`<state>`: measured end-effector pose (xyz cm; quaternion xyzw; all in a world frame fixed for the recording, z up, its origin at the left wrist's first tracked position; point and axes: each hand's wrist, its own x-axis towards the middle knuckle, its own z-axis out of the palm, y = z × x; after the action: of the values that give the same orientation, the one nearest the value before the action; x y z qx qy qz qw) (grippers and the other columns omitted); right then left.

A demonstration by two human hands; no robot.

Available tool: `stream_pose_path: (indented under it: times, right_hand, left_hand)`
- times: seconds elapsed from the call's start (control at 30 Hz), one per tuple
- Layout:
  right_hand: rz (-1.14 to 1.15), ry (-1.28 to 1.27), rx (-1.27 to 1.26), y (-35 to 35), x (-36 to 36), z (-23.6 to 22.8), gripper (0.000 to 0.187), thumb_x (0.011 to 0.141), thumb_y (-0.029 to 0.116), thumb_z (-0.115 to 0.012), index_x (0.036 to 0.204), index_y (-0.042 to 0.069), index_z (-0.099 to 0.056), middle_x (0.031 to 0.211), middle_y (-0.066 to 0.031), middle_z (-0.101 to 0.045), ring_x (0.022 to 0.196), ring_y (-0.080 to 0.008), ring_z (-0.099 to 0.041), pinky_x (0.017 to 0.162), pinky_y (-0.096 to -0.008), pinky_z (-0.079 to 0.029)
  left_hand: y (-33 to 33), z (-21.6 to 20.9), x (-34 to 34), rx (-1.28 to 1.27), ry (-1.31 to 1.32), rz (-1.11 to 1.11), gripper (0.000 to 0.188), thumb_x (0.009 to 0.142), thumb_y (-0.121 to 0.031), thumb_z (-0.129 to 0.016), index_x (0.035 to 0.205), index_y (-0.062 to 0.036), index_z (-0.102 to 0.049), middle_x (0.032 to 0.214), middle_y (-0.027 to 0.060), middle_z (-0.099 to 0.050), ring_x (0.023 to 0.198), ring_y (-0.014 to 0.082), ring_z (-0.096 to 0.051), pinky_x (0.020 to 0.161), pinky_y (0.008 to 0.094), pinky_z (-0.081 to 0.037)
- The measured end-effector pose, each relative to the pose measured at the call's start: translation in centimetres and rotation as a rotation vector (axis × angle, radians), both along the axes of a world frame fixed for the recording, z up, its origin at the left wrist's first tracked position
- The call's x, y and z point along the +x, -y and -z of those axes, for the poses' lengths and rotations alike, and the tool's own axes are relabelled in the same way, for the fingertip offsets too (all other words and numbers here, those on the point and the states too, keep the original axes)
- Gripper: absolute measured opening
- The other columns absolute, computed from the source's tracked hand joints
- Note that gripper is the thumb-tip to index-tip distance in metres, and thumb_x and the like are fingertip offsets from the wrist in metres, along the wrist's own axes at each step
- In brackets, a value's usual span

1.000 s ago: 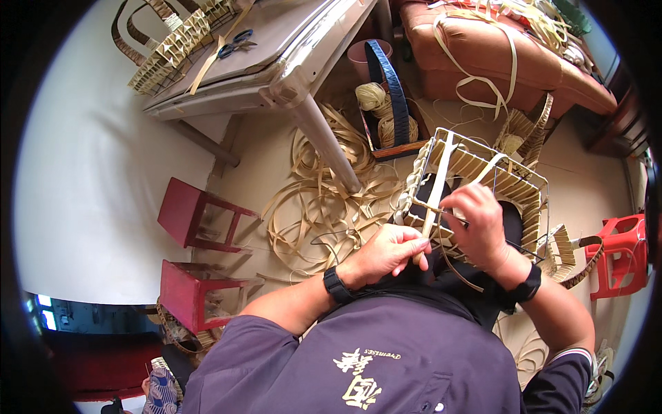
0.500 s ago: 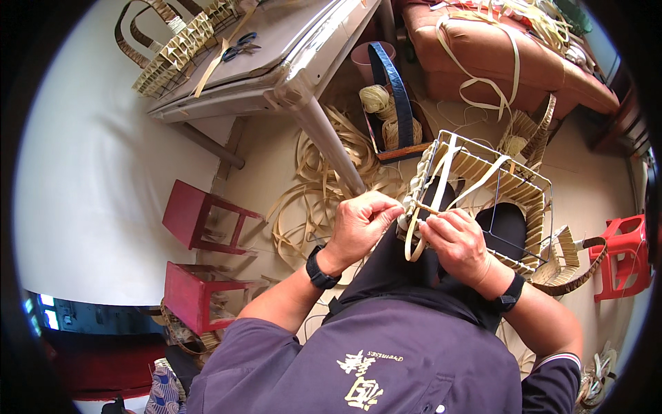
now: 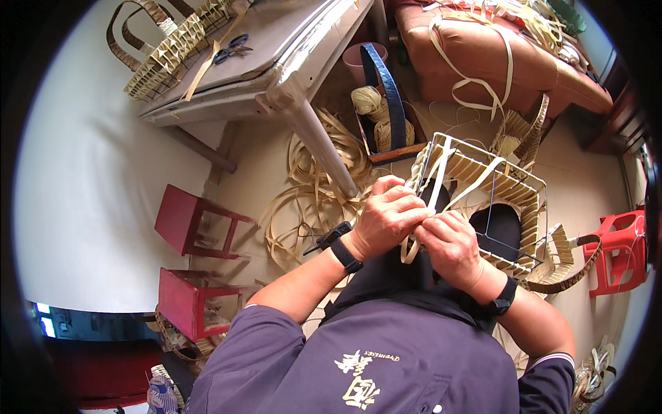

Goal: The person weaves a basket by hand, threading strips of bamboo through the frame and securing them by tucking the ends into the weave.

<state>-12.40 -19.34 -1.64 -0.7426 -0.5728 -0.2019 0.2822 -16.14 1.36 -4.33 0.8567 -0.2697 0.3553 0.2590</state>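
Note:
A half-woven basket [image 3: 534, 228] with a dark wire frame rests on my lap, its wall wrapped in pale flat strips. A pale strip [image 3: 441, 172] runs across its open side down to my fingers, and a loop of it [image 3: 411, 252] hangs below them. My left hand [image 3: 393, 214] is closed at the basket's left corner, fingers curled on the strip. Close against it, my right hand [image 3: 449, 243] pinches the strip with thumb and fingers. The fingertips meet and hide the exact spot where they grip.
Coils of pale strip [image 3: 324, 162] lie on the floor by the table leg. A box with a blue handle [image 3: 394, 96] holds balls of strip. Scissors [image 3: 233, 49] lie on the table [image 3: 276, 41]. Red stools [image 3: 181, 219] stand left, a red plastic stool [image 3: 616, 255] right.
My left hand has moved right and turned over, so its back now faces up and it meets my right hand. My right hand stays at the strip. The view has shifted slightly.

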Motion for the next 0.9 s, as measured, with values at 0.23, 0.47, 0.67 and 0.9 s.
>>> stream_pose_path:
  times: [0.23, 0.47, 0.67, 0.9]
  right_hand:
    - [-0.131, -0.02, 0.073, -1.1, -2.1, -1.9, 0.028, 0.073, 0.01, -0.075, 0.1, 0.003, -0.075, 0.098, -0.0074, -0.069, 0.092, -0.0249, -0.069, 0.085, -0.0392, -0.057]
    - [0.027, -0.275, 0.132, 3.1, -3.8, -5.3, 0.025, 0.085, 0.003, -0.081, 0.11, 0.004, -0.076, 0.101, -0.0108, -0.075, 0.082, -0.0302, -0.072, 0.072, -0.0407, -0.058]
    - [0.194, -0.775, -0.3, 9.3, -5.2, -2.3, 0.057, 0.088, 0.012, -0.087, 0.141, 0.008, -0.065, 0.105, -0.0129, -0.077, 0.096, -0.0344, -0.074, 0.086, -0.0436, -0.059]
    - [0.208, -1.692, -0.212, 15.9, -5.9, -2.6, 0.023, 0.1, 0.005, -0.075, 0.121, 0.002, -0.084, 0.086, 0.001, -0.074, 0.077, -0.0071, -0.062, 0.072, -0.0253, -0.051]
  left_hand:
    - [0.1, -0.2, 0.2, -0.01, 0.036, -0.015, 0.009, 0.088, -0.025, -0.083, 0.095, -0.0199, -0.081, 0.094, -0.0029, -0.075, 0.1, 0.0208, -0.073, 0.105, 0.0472, -0.05]
    - [0.3, -1.3, -0.2, -0.151, -0.089, 0.033, 0.009, 0.088, -0.015, -0.081, 0.086, -0.0146, -0.072, 0.089, -0.0011, -0.071, 0.094, 0.0232, -0.069, 0.099, 0.0469, -0.049]
    - [0.8, -1.5, -0.6, -0.273, -0.147, 0.069, 0.013, 0.083, -0.007, -0.083, 0.092, -0.0108, -0.076, 0.092, 0.0045, -0.074, 0.096, 0.0292, -0.07, 0.087, 0.0414, -0.057]
    - [0.6, -1.3, -0.9, -0.264, -0.124, 0.052, 0.015, 0.081, -0.006, -0.087, 0.093, -0.0092, -0.08, 0.09, 0.0042, -0.074, 0.093, 0.0284, -0.069, 0.083, 0.0402, -0.057]
